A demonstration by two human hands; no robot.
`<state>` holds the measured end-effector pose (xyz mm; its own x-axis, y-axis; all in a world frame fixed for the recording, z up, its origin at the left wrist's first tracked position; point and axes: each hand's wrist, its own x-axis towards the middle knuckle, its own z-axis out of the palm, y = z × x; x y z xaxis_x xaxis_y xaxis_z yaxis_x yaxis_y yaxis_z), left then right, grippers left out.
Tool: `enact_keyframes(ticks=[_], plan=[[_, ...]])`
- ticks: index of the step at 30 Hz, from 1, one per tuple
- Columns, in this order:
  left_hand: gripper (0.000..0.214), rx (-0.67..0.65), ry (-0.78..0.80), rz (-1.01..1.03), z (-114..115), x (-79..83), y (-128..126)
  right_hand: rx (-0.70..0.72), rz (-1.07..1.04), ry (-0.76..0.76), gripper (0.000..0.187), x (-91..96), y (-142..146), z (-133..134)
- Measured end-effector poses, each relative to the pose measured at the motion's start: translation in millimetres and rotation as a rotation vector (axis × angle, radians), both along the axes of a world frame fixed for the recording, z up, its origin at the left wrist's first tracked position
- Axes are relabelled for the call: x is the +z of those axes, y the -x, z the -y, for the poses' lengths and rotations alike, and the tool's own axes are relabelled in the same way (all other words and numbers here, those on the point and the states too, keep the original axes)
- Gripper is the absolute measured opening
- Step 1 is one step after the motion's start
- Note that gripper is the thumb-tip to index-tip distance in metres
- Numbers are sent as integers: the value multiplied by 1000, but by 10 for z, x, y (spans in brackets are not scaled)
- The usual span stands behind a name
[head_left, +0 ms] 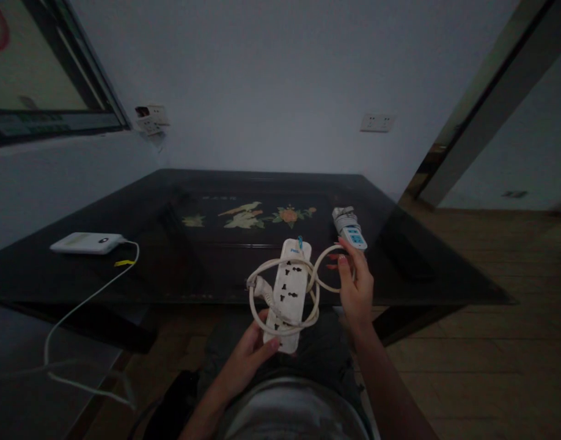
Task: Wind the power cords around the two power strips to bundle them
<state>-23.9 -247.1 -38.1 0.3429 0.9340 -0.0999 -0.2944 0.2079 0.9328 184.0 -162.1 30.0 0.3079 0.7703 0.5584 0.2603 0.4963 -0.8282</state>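
Note:
A white power strip [291,287] is tilted upright at the front edge of the dark table. My left hand [257,345] grips its lower end, thumb on the front face. The strip's white cord [318,305] loops loosely across its sockets, and the plug [262,287] hangs by its left side. My right hand [355,281] pinches a loop of that cord to the right of the strip. Just beyond my right fingers lies a smaller white and blue power strip [354,237] with its grey cord wound around one end.
The dark glossy table [193,269] bears a bird-and-flower picture [248,215]. At its left lies a white power bank [87,242] with a white cable [97,286] trailing off the edge. Wall sockets [377,123] sit above the table, others [152,119] near the window.

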Motion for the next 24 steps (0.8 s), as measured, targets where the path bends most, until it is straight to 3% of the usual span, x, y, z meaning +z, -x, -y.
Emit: enact_keyframes(ticks=[14,24], plan=[[47,-30,-17,-5,13,163,-36,29,-71,87,38,-74,117,76],[52,-57,18,-14,2,127,-4,114,-36,156,42,-130,129,65]])
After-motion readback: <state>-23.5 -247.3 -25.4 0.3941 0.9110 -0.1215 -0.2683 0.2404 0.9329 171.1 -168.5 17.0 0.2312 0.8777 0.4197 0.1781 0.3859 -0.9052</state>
